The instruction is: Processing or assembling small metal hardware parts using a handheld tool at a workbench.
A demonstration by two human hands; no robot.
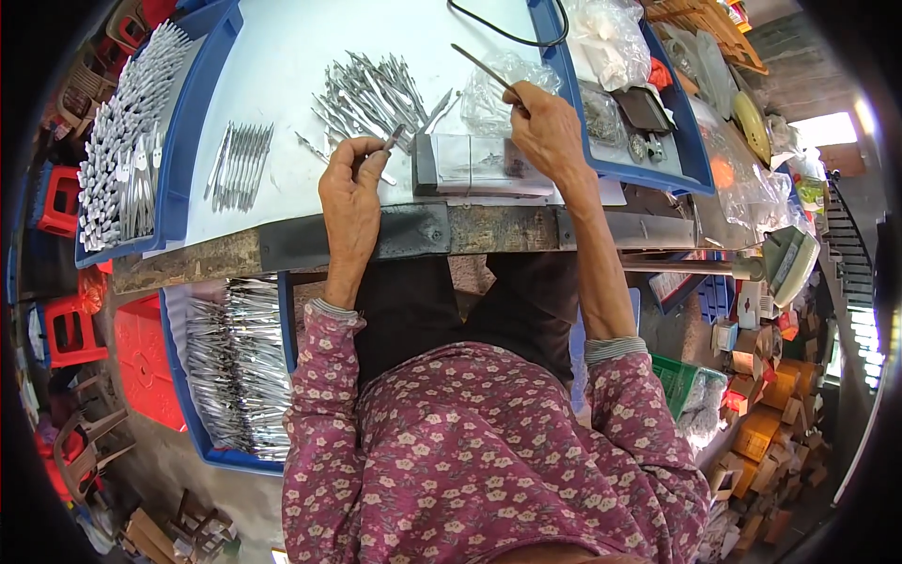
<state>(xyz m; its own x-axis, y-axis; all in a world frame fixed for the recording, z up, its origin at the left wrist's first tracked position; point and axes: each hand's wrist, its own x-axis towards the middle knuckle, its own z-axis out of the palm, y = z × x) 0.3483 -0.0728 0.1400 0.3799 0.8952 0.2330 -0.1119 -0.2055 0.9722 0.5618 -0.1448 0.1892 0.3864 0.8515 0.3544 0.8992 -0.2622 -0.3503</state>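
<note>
My left hand (352, 193) is closed, pinching a small slim metal instrument (393, 138) between thumb and fingertips; its dark tip points up. My right hand (547, 136) grips a thin dark file-like rod (481, 64) that slants up and to the left. Between the hands, at the table's near edge, lies a paper-covered block (484, 158) tied with string. Just beyond it is a loose pile of slim silver instruments (368, 92). Left of my left hand, more such instruments (241, 167) lie side by side in a neat row.
A blue tray (177, 155) at left holds many silver pieces. Another blue tray (648, 174) at right holds plastic bags and small parts. Below the table edge, a blue bin (197, 428) is filled with instruments. A clear plastic bag (489, 99) lies near my right hand.
</note>
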